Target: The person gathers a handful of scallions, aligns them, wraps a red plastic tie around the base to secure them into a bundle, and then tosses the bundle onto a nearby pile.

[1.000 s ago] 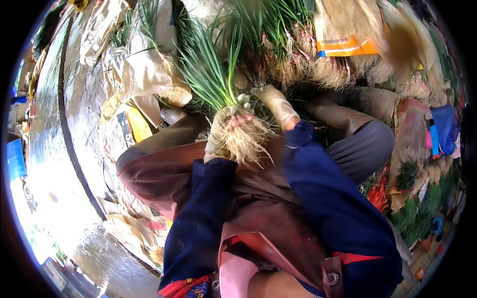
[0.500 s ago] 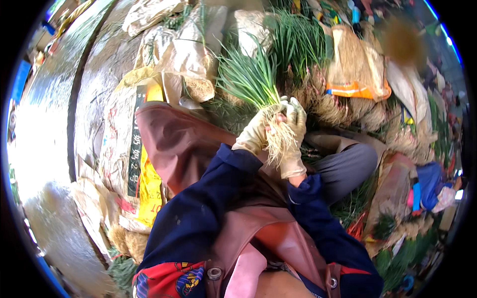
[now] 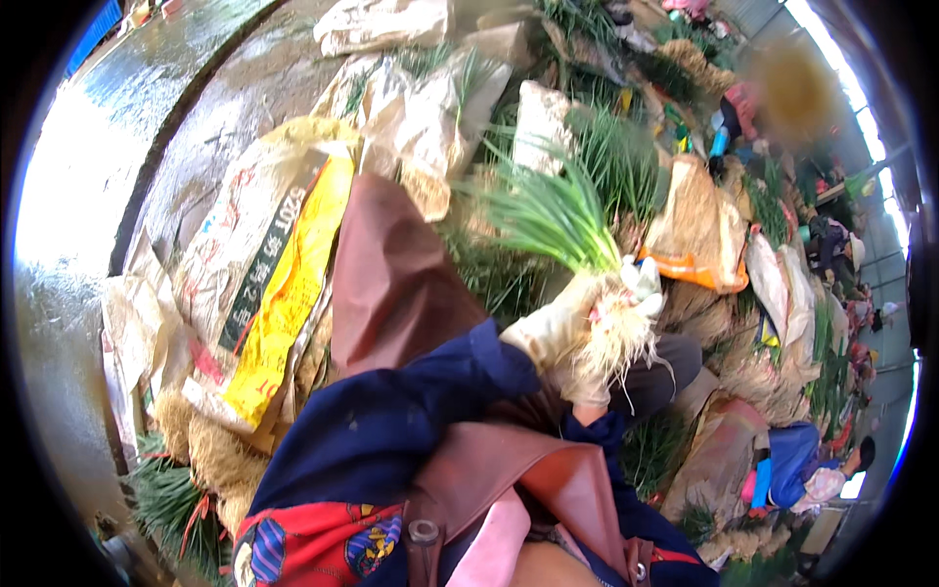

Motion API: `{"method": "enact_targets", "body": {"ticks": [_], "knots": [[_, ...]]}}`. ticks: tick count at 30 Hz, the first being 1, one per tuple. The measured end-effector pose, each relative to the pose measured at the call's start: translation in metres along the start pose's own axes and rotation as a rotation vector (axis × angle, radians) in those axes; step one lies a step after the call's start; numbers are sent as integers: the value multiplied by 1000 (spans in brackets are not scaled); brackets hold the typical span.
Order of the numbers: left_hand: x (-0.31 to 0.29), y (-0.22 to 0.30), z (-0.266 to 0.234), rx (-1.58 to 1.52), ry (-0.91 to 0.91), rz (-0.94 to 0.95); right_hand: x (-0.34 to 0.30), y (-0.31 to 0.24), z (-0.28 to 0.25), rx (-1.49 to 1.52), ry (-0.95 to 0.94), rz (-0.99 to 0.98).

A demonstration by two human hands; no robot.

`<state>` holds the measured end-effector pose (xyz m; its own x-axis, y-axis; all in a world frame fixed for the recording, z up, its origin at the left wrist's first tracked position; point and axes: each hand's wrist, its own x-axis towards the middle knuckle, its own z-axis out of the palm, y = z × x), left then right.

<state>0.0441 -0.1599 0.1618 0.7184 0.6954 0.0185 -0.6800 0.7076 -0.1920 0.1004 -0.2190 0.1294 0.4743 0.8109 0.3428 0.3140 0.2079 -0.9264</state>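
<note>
A bunch of spring onions [image 3: 559,217] is between my gloved hands, its green leaves pointing up and left and its pale, stringy roots [image 3: 618,338] hanging down over my right hand. My left hand [image 3: 553,328], in a whitish glove, wraps round the bunch from the left near the base of the stems. My right hand [image 3: 643,282], gloved alike, closes on it from behind and the right; the roots hide much of its palm. Reddish bulbs show among the roots. The bunch is held above my lap, over the brown apron [image 3: 391,279].
Beyond my knees lie more spring onions [image 3: 618,161], partly under an orange-edged sack [image 3: 690,220] and pale sacks [image 3: 440,93]. A printed sack with a yellow strip [image 3: 293,293] lies at my left, beside wet concrete [image 3: 68,293]. Rooty bundles [image 3: 210,450] sit near left. Other people [image 3: 836,245] are far right.
My view has turned, shifting the surroundings. Both hands keep hold of the spring onions, which appear further right and lower. The roots fan out more widely.
</note>
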Motion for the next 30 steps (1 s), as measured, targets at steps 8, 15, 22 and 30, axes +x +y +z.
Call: {"method": "enact_targets", "body": {"ticks": [8,15,22,30], "knots": [[-18,69,102,257,-13,184,29,-20,44,190,-210,115],[-95,175,109,653,-112,719,34,-54,186,406,-664,205],[-198,344,69,783,243,958,8,-57,367,544,-1137,415],[-315,472,-134,332,332,1060,-80,45,555,505,-1566,837]]}}
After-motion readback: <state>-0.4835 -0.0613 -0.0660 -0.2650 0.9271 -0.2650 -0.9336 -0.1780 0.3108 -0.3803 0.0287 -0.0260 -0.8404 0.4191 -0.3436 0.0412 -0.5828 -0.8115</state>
